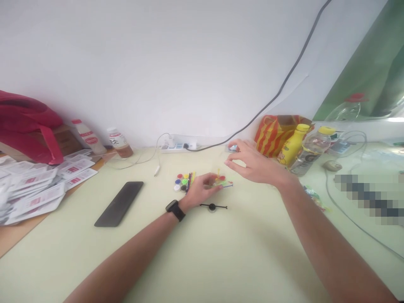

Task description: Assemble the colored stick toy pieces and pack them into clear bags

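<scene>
My left hand (203, 189), wearing a black watch (176, 209), rests low over the table with thumb and fingers curled together. At its fingertips are small coloured plastic pieces (222, 182) with thin yellow, red and blue parts, which it seems to grip; their exact kind is too small to make out. Just left of this hand sit several small round coloured caps (181, 182) beside thin coloured sticks (190, 180). A black rod with a round disc at its middle (212, 207) lies in front. My right hand (248, 162) hovers to the right, fingers bent and apart, holding nothing visible.
A black phone (119, 204) lies at left, near piled white packets (34, 189) and a red bag (28, 122). Two bottles (119, 143) and a power strip (179, 146) stand along the wall. At right are a striped bag (271, 134), a yellow bottle (293, 145) and cables.
</scene>
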